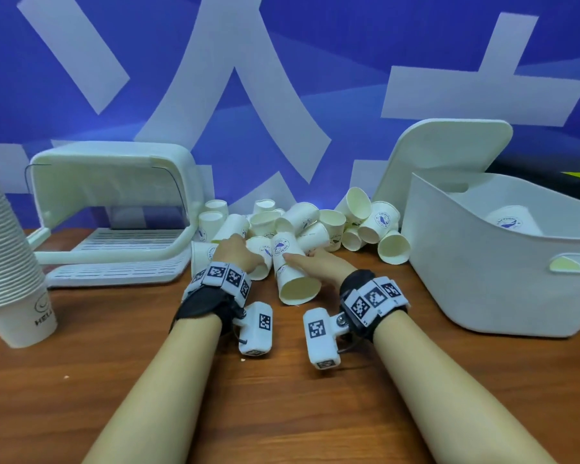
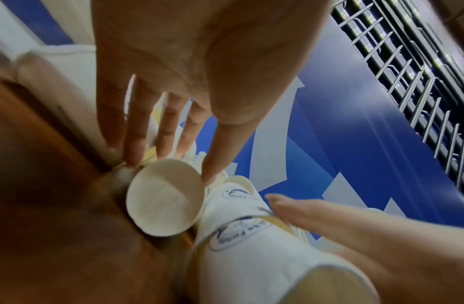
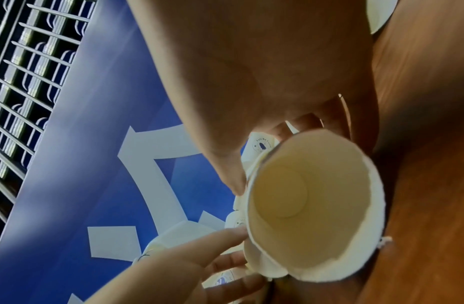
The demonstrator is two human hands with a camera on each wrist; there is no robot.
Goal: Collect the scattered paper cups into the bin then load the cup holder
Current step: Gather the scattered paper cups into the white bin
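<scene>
Several white paper cups (image 1: 318, 226) lie in a heap at the back middle of the wooden table (image 1: 281, 413). My right hand (image 1: 318, 266) grips a short nested stack of cups (image 1: 293, 276) lying on its side, mouth toward me; the thumb rests on top and the fingers reach behind it (image 3: 311, 205). My left hand (image 1: 236, 254) reaches with straight fingers around a single tipped cup (image 2: 163, 197) just left of that stack, its thumb tip touching the rim. The white bin (image 1: 482, 269) stands at the right with one cup (image 1: 512, 219) inside. The white cup holder (image 1: 114, 185) stands at the left.
A tall stack of cups (image 1: 7, 249) stands at the far left edge. The bin's lid (image 1: 449, 152) leans against the blue wall behind the bin. The holder's slatted tray (image 1: 121, 266) reaches toward the heap. Bare wood lies in front of the hands.
</scene>
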